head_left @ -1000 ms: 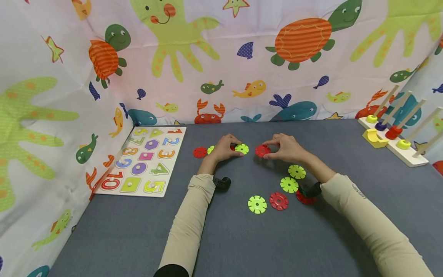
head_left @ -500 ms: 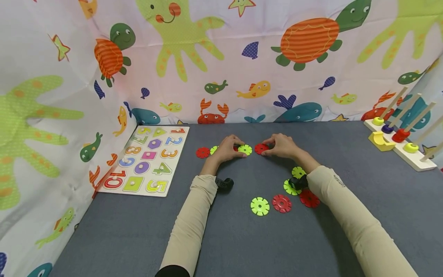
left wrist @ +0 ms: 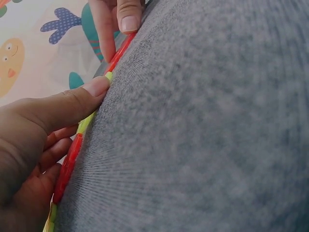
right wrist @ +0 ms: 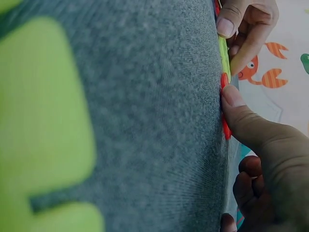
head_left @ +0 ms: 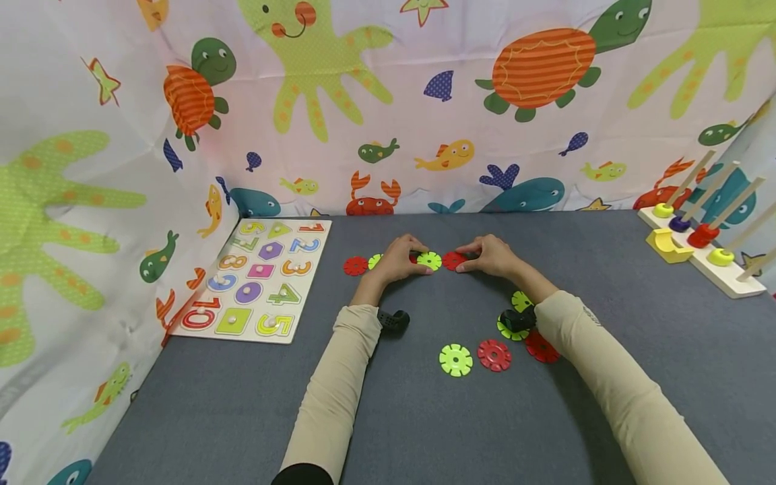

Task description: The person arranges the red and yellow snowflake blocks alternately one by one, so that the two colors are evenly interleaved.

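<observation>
A row of notched plastic discs lies along the grey table, in red and yellow-green by turns. My left hand (head_left: 397,261) pinches the green disc (head_left: 429,261) near the row's right end and covers part of the row. Between thumb and fingers, my right hand (head_left: 494,257) holds a red disc (head_left: 453,261), its edge right at the green disc's edge. In the right wrist view the red disc (right wrist: 225,130) stands directly in line with the green one (right wrist: 223,54). At the row's left end a red disc (head_left: 355,266) shows beside a partly hidden green disc (head_left: 374,260).
Nearer on the table lie loose discs: a green one (head_left: 455,360), a red one (head_left: 494,355), another red one (head_left: 541,346) and two greens partly behind my right wrist. A number-and-shape puzzle board (head_left: 257,276) lies left. A wooden peg stacker (head_left: 736,286) stands right, with a yellow block (head_left: 669,248) beside it.
My right hand has moved left with its red disc, closing the gap to the green disc. My left hand keeps its hold. The head view has shifted slightly.
</observation>
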The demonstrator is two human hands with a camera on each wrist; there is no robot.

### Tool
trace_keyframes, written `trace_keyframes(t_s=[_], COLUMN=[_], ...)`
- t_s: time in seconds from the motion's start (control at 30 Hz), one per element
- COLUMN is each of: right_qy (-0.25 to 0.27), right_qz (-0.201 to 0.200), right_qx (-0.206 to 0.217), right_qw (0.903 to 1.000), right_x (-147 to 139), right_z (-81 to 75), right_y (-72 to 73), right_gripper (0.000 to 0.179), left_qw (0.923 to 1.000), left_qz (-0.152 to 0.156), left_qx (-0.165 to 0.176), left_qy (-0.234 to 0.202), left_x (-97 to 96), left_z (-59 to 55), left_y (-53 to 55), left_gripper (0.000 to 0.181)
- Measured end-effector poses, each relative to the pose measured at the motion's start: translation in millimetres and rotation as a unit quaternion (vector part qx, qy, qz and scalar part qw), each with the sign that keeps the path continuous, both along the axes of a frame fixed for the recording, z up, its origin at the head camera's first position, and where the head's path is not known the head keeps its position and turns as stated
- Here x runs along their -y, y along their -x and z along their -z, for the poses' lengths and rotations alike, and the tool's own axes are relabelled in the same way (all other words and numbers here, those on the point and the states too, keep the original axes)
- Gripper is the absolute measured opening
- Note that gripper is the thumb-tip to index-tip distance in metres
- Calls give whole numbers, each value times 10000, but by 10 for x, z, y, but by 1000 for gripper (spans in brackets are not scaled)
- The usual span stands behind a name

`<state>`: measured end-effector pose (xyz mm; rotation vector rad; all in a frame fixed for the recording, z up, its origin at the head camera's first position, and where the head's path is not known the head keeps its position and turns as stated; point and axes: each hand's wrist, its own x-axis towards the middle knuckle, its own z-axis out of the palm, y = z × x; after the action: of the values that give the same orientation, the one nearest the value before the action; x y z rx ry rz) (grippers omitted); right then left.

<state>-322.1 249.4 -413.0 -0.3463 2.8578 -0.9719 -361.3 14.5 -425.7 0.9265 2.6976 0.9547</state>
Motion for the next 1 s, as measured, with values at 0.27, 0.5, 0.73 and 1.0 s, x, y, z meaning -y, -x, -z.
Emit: trace_keyframes(t_s=[0.27,0.5,0.73,1.0], right_qy=[16,-20,-413,-976], right_qz=[-62,-290,-1306,-2420], right_qx=[133,-54,-285,-827], right_qw=[9999,9996,9902,9618], right_x=[-48,-108,36,286], right_z=[-80,-288,-423,-257], right_y=[-37,-204,-878,-1504], right_gripper=[50,46,52,60], left_qw=[9999,9996,9988,9982], left_qz=[79,107,412,597], left_qx=[66,-71,-6,-33], left_qy=[83,232,247,83], left_x=[-33,-73,-252,-401], left_z=[4,-43,-89,-50], left_y=[-17,-18,-45,-36], left_gripper=[48,50,54,51])
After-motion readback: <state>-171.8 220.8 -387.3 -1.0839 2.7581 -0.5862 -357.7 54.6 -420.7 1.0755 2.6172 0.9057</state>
